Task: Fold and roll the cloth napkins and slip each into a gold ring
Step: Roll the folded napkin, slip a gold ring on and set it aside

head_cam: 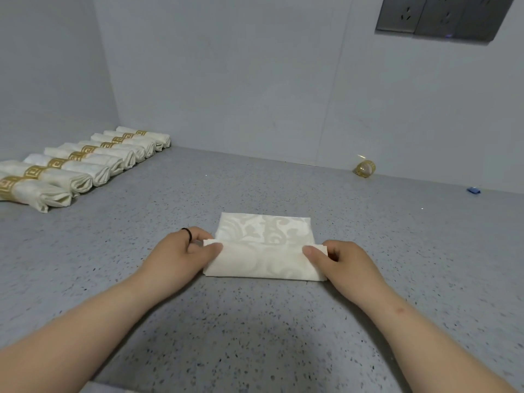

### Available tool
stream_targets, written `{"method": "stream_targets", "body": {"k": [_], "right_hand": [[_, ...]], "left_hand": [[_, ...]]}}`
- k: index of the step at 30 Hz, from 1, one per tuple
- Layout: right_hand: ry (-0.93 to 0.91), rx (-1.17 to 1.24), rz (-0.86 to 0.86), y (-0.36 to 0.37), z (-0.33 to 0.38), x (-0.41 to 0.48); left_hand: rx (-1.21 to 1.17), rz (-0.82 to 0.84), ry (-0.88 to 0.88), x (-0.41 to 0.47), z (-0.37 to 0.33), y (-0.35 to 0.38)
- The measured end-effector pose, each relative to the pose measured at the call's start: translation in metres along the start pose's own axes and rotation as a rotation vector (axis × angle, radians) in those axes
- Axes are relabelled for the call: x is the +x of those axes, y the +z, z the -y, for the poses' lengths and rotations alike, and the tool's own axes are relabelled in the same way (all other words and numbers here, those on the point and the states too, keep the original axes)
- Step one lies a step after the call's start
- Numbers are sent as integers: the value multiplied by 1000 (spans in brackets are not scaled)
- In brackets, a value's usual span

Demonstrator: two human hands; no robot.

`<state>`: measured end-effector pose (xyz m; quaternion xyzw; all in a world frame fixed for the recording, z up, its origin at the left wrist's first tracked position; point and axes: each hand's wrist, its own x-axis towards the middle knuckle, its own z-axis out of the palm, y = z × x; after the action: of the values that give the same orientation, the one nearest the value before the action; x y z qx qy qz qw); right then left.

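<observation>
A cream patterned cloth napkin (263, 248) lies folded on the grey speckled counter (255, 336) in the middle of the view. Its near part is turned over the far part as a thick fold. My left hand (184, 251) pinches the fold's left end between thumb and fingers. My right hand (340, 259) pinches the right end the same way. A loose gold ring (364, 168) lies on its side at the back right, by the wall.
Several rolled napkins in gold rings (79, 165) lie in a row along the left wall. A small blue object (473, 190) sits at the far right by the wall. A socket panel (442, 17) is mounted on the wall above.
</observation>
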<state>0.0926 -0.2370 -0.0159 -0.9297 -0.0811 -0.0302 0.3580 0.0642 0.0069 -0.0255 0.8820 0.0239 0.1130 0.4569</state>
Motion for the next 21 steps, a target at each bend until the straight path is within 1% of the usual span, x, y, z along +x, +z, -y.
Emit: {"method": "stream_targets", "body": {"k": [2, 4, 5, 7, 8, 10, 11, 12, 14, 15, 16, 17, 18, 21], "right_hand": [[17, -81, -82, 5, 0, 2], [1, -115, -129, 5, 1, 1], [-11, -120, -140, 5, 0, 1], [-60, -137, -153, 5, 0, 0], [-123, -159, -174, 4, 0, -1], [-348, -230, -212, 3, 0, -2], [-447, -265, -214, 3, -2, -2], [-508, -289, -177, 1, -3, -4], [-487, -297, 19, -3, -4, -9], [-454, -276, 103, -5, -7, -10], [-436, -265, 136, -6, -9, -9], [-425, -277, 146, -6, -11, -8], [-419, -277, 130, -6, -9, -6], [-403, -298, 70, -1, -4, -8]], "left_hand": [[92, -34, -1, -1, -5, 2], [334, -53, 62, -3, -8, 6], [442, -99, 129, -6, -9, 7], [553, -153, 333, -6, -4, 6], [578, -138, 433, -4, -1, 5], [578, -88, 620, -2, 9, 2], [577, -57, 669, -1, 12, 1], [581, -14, 696, -2, 15, -1], [564, 75, 682, -6, 11, -3], [518, 113, 630, -7, 9, -4], [460, 123, 544, -7, 9, -5], [428, 165, 433, -7, 9, -4], [426, 174, 380, -6, 9, -3], [456, 97, 408, -4, 8, 0]]}}
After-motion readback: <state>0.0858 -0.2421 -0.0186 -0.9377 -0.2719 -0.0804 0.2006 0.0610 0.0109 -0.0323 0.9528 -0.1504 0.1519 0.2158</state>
